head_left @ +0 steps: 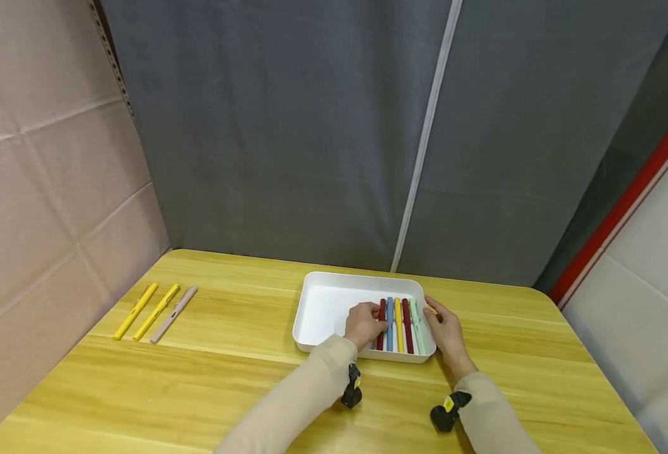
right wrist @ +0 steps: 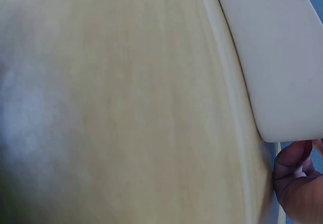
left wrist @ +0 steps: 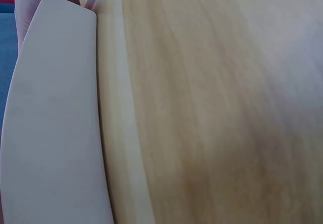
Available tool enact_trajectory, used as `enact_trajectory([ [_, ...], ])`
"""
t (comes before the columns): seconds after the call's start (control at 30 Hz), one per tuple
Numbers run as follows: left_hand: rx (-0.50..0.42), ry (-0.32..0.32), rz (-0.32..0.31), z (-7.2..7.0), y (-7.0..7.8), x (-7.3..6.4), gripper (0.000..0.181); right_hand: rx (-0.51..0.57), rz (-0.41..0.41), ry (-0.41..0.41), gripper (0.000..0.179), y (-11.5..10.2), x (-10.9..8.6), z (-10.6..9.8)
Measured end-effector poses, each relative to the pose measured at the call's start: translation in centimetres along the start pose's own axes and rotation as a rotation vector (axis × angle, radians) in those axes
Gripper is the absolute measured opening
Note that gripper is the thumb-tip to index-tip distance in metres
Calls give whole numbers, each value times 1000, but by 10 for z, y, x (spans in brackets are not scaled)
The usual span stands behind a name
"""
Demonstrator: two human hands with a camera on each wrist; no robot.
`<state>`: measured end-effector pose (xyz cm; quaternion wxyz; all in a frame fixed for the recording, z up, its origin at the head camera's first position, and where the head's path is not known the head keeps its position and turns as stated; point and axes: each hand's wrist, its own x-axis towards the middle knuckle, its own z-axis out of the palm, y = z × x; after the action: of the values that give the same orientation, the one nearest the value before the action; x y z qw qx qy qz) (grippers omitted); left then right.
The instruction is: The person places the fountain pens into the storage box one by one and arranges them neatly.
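A shallow white tray [head_left: 325,309] stands on the table, with several capped pens side by side in its right part. My left hand [head_left: 364,325] reaches over the front rim and pinches the leftmost dark red pen [head_left: 382,309], partly covered by the fingers. To its right lie a blue pen [head_left: 390,328], a yellow pen [head_left: 399,328], another dark red pen [head_left: 407,328] and light green penwork [head_left: 416,325], whose count I cannot tell. My right hand [head_left: 447,331] grips the tray's right side. The right wrist view shows that hand [right wrist: 300,193] at the tray's corner.
On the left of the wooden table [head_left: 226,391] lie two yellow pens [head_left: 135,312] and a pale purple pen [head_left: 173,315], slanted and apart from each other. A grey curtain [head_left: 282,126] hangs behind the table's back edge. A pale wall covering [head_left: 55,189] borders the left.
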<state>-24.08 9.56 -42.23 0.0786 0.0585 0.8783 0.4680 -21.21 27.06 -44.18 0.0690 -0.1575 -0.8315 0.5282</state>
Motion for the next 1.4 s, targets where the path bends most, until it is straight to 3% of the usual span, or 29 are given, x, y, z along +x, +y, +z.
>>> enact_trajectory([
  [0.67,68,-13,20,2,0,1,44,0,8,-15,44,-1,0,-1],
  [1.1,131,1,78,0,-1,1,38,-4,-10,-5,43,0,-1,-1],
  [1.4,157,-4,60,1,0,2,37,-12,-5,-15,44,0,0,-1],
])
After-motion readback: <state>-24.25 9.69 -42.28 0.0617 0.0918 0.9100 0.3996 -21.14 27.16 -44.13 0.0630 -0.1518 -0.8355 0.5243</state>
